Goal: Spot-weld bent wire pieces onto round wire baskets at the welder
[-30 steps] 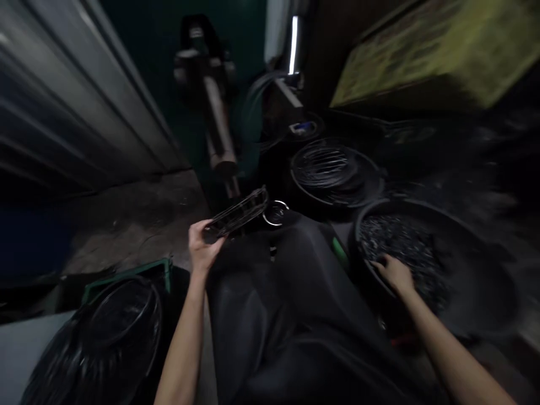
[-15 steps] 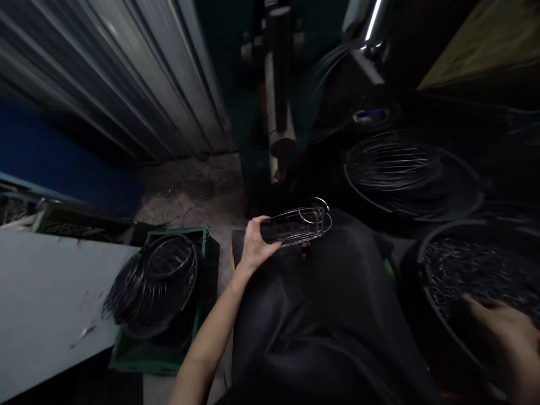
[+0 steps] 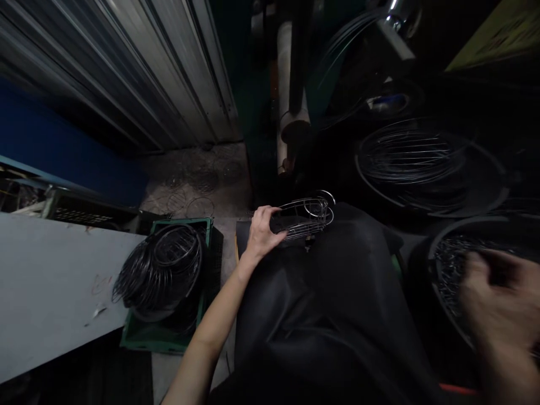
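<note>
My left hand is closed around one end of a wire rack, a small frame of shiny metal wire with a ring at its right end. The rack is above the dark apron over my lap. On the right, my right hand is over a round tub of small metal wire pieces. Motion smears its fingers, which look bent, and whether anything is between them I cannot make out.
A machine with a metal cylinder stands ahead. At the right is another round tub with wire frames. A green crate at the left bears a pile of wire rings, beside a pale board.
My right hand has risen from down among the wire pieces and now shows larger above the tub. My left hand still grips the wire rack. The view has shifted slightly.
</note>
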Demonstrator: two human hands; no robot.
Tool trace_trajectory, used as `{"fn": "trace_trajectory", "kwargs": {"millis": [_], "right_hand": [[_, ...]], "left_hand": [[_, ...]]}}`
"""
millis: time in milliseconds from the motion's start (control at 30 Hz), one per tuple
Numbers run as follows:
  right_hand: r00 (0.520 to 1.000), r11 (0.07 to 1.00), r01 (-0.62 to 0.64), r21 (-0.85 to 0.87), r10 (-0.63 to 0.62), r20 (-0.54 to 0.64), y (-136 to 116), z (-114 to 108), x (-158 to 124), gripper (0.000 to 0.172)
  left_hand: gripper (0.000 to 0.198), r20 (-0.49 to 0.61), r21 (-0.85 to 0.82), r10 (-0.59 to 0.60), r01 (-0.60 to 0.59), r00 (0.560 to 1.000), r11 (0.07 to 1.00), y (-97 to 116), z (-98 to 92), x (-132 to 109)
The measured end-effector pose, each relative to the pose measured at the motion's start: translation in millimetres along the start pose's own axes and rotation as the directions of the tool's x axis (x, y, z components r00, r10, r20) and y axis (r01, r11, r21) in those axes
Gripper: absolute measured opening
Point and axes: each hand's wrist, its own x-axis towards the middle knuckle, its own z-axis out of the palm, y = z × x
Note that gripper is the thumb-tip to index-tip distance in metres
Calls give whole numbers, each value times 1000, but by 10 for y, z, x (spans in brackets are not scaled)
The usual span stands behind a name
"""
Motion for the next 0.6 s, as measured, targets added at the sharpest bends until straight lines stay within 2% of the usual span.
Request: {"fn": "trace_trajectory", "kwargs": {"millis": [67,100,200,267,367,400,467,533,600], "right_hand": [[998,995,61,78,-61,-8,-367,72,-109,43],[993,987,117,108,-117,-1,-465,136,-179,41],[931,935,306,179,-333,148,-451,402,-381,48],[884,922,314,228,-372,284,-344,552,-455,56],[890,967,82,243,-181,419,-402,587,-433,58],[890,964,-18,266,-106,444,-515,554,-404,56],[870,898,-198,392,-23,493,-851,477,-343,50],[839,781,-306,545,-50,542,-1240,451,-300,45],[800,691,-364,625,-112,590,-1566,508,-280,41]], "left_hand": [[48,-12,11,9,-9,1000,1000,-3,12,-4],[48,-19,11,14,-14,1000,1000,-8,17,-6],[48,-48,-1,20,-20,999,1000,-29,25,1],[49,-63,-7,25,-25,998,1000,-37,21,19],[50,-75,-3,43,-43,996,999,-29,14,61],[50,-74,1,50,-51,996,999,-22,17,76],[52,-74,15,72,-71,995,997,1,34,106],[54,-69,39,100,-97,993,994,28,60,131],[55,-60,68,130,-126,990,990,56,82,150]]}}
